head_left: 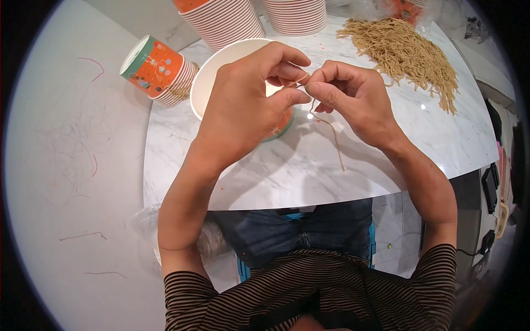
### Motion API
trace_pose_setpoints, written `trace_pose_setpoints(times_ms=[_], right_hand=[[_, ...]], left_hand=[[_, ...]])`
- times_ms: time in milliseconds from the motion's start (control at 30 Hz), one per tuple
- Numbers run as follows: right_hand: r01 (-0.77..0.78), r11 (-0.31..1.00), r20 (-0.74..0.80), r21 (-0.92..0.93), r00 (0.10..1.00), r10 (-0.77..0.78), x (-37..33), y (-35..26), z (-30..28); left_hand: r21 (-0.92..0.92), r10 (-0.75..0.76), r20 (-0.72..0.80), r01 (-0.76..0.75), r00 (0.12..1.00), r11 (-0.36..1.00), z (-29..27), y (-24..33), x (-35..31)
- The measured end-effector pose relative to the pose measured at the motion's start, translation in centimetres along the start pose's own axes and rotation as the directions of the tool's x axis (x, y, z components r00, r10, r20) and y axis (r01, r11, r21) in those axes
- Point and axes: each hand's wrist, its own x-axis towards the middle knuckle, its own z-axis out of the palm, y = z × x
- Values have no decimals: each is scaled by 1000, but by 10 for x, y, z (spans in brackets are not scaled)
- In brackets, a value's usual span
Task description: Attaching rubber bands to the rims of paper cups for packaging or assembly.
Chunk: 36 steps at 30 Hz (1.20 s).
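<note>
A thin tan string [333, 132] runs between my two hands above the table, and its loose end hangs down in a curve on the right. My right hand [356, 102] pinches it between thumb and forefinger. With fingers curled, my left hand [245, 96] holds another part of the string close to the right fingertips; its thumb and forefinger stand a little apart. Behind and below my left hand is a large paper tub [205, 77], white inside, with orange and green showing on its outside. My left hand hides much of this tub.
A heap of tan strings [406, 55] lies at the far right of the white marble-patterned table [309, 187]. Stacked orange paper cups [157, 69] lean at the left. Two tall stacks of tubs, one stack [223, 25] and another stack [296, 15], stand at the back. A scribbled white wall [72, 138] borders the left.
</note>
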Motion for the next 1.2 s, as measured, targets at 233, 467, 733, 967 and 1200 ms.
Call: trace_pose_setpoints(times_ms=[233, 467, 733, 967, 1200], right_hand=[[-14, 997, 12, 74, 1000, 14, 2, 1, -2], [-30, 997, -8, 68, 999, 31, 2, -3, 1], [-40, 999, -39, 2, 998, 40, 1, 7, 5], [-59, 997, -86, 50, 994, 63, 1, 5, 10], [-20, 1000, -77, -11, 997, 19, 1, 9, 6]], left_hand=[[97, 4, -35, -1, 999, 995, 4, 2, 1], [-185, -122, 4, 121, 993, 975, -4, -6, 3], [-262, -126, 71, 140, 990, 955, -5, -5, 4], [-229, -169, 5, 165, 986, 959, -2, -3, 2], [-163, -101, 55, 109, 993, 981, -5, 1, 0]])
